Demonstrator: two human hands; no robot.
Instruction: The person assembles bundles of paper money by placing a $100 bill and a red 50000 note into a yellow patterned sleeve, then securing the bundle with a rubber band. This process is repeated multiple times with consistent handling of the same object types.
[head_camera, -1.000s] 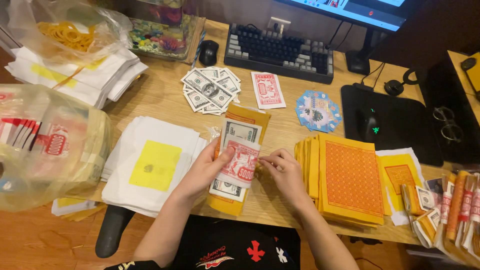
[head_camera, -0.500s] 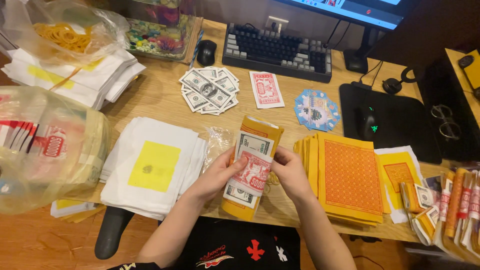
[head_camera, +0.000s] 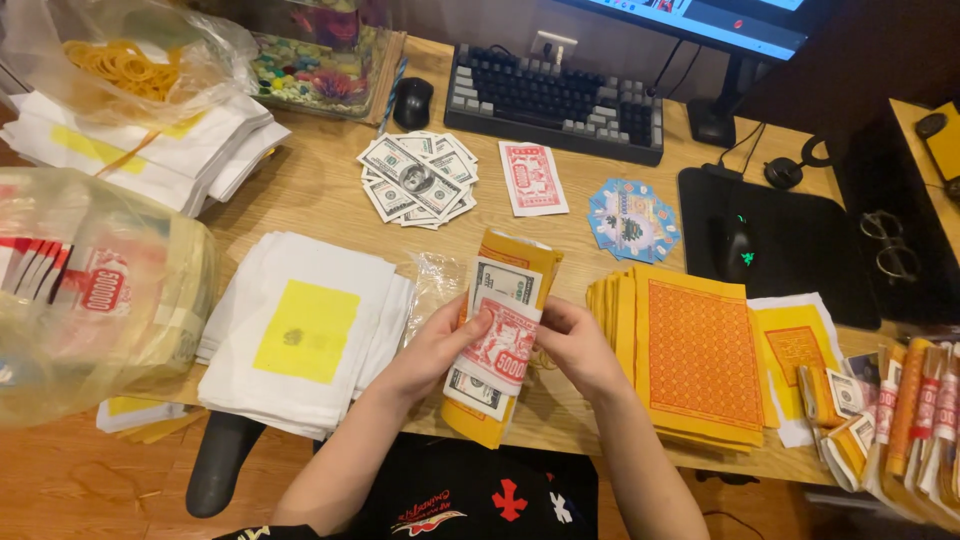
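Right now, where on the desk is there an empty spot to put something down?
Bare wood shows between the fanned banknotes, the white paper stack and the plastic bag. A smaller patch lies between the red note and the bundle both hands hold. The right side is crowded: orange sheets, mouse pad, rolled bundles.

A single head-worn camera looks steeply down and forward over the wooden desk (head_camera: 320, 190), from the seated person's own position at its near edge. It sits close: the left hand (head_camera: 435, 345) and right hand (head_camera: 580, 345) fill the lower centre. The far edge reaches the keyboard (head_camera: 555, 100) and what seems a monitor base (head_camera: 715, 125), its screen cropped.
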